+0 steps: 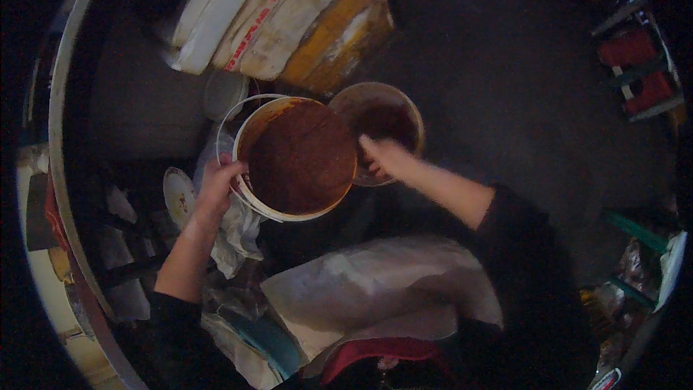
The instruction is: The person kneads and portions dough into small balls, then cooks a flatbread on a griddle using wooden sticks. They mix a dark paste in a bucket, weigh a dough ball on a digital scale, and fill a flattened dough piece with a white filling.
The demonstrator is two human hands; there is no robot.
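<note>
My left hand [223, 181] grips the left rim of a white plastic bucket [252, 200], whose thin bail handle loops out on that side. A reddish-brown mass fills much of the bucket's inside, with orange smears along the upper wall. To the right, partly behind this bucket, is a second round container [414, 105] with something dark inside. My right hand [387, 158] is over that container, close to the first bucket's right rim, its fingers partly bent. Blur hides whether those fingers hold anything.
Stacked, stained sacks [281, 21] with red print lie beyond the buckets. A smaller pale tub [224, 95] and a stained white lid [178, 195] are at the left, near crumpled plastic [238, 238]. A pale sheet [379, 287] covers my lap. Red items [631, 49] stand far right.
</note>
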